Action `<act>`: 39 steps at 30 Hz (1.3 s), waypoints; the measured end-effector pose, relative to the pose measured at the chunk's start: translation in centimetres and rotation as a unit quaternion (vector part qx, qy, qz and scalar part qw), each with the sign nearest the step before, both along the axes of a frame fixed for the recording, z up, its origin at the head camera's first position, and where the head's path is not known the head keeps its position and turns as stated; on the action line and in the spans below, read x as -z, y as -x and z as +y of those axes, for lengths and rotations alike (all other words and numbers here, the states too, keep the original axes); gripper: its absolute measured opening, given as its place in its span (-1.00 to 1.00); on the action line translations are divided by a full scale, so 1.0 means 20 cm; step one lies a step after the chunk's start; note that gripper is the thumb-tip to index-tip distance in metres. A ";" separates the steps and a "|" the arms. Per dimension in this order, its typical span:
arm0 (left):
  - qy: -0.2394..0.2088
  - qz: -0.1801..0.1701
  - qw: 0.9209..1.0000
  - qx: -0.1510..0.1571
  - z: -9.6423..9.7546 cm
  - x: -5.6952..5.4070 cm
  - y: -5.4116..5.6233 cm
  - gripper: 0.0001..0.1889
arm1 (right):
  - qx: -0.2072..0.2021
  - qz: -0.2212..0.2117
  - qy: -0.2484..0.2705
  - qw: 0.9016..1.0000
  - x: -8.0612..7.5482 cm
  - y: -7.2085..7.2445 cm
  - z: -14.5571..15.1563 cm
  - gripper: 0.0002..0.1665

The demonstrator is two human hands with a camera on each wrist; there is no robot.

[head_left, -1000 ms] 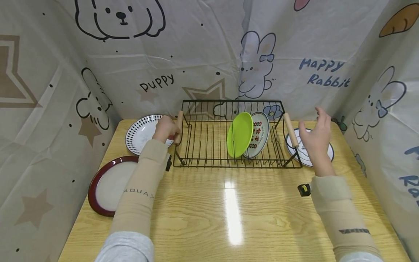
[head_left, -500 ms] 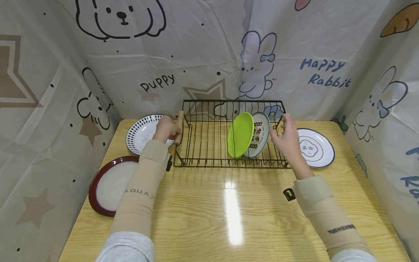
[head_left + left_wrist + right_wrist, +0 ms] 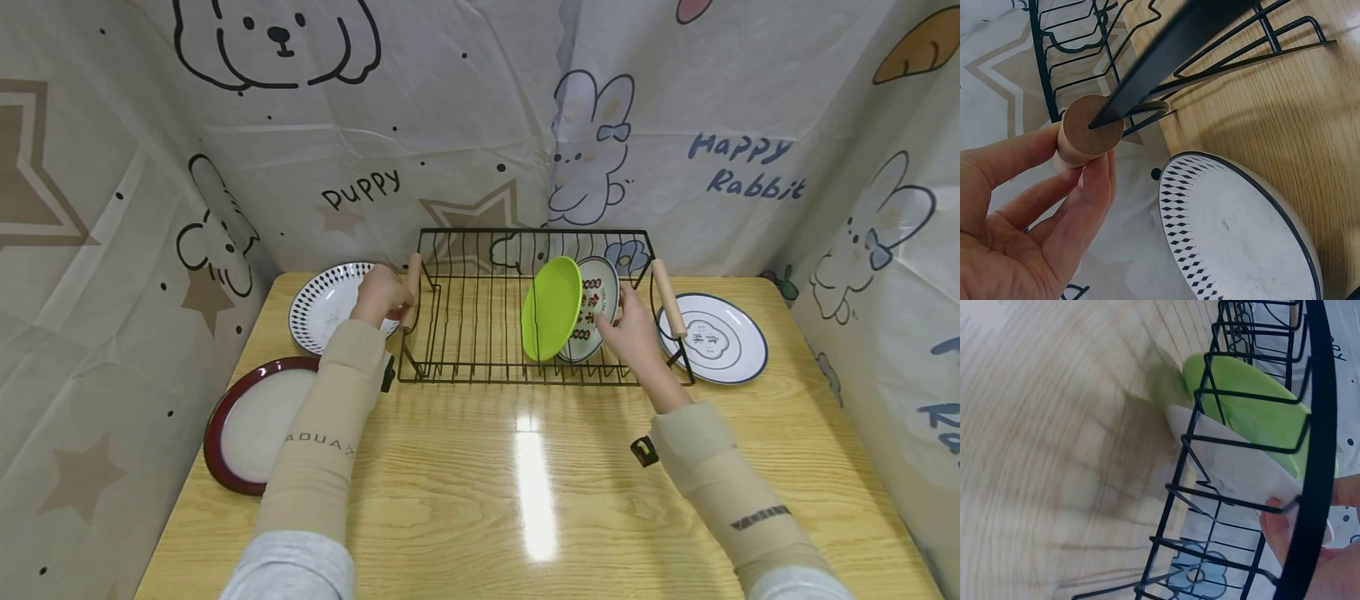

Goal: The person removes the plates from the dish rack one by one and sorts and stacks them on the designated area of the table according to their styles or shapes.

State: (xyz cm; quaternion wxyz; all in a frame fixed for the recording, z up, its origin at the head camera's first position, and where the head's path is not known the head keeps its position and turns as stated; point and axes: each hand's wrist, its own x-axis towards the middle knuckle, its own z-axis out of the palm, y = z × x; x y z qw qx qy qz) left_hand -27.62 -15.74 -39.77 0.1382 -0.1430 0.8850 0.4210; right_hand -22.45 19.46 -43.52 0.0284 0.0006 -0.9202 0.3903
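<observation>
My left hand point(image 3: 381, 296) grips the left wooden handle point(image 3: 1091, 128) of a black wire dish rack point(image 3: 480, 382), thumb on one side and fingers on the other. Inside the rack, a white plate point(image 3: 596, 287) with red writing stands tilted on edge, just right of a lime green plate point(image 3: 551, 312). My right hand point(image 3: 633, 333) pinches the white plate's right rim, the thumb on its printed face and fingers behind. From the right wrist, the white plate point(image 3: 1232, 456) shows through the wires, with fingertips point(image 3: 1274, 522) against it.
A white oval plate point(image 3: 723, 337) with a blue rim lies right of the rack. On the left are a black-diamond-patterned dish point(image 3: 315, 308) and a maroon-rimmed plate point(image 3: 236, 433), partly behind the left forearm. A printed cloth point(image 3: 465, 117) hangs behind the wooden table point(image 3: 450, 500).
My right hand has moved left from above the blue-rimmed plate, past the right handle, and taken hold of the white plate's rim. The left hand stays on its handle.
</observation>
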 end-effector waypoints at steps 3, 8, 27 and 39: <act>0.001 -0.002 1.000 -0.001 0.00 0.00 0.00 -0.61 | 0.000 -0.012 0.005 1.000 0.01 0.00 -0.01 -0.18; 0.004 -0.004 1.000 -0.002 0.00 0.00 0.00 -0.66 | -0.001 -0.031 0.021 0.999 0.04 0.01 -0.02 -0.18; 0.005 -0.006 1.000 -0.002 0.00 0.00 0.00 -0.70 | 0.033 0.010 -0.002 0.999 0.09 0.02 -0.04 -0.24; -0.002 -0.006 1.000 -0.007 0.00 0.00 0.00 -0.72 | 0.024 0.060 -0.023 0.998 0.04 0.02 -0.07 -0.31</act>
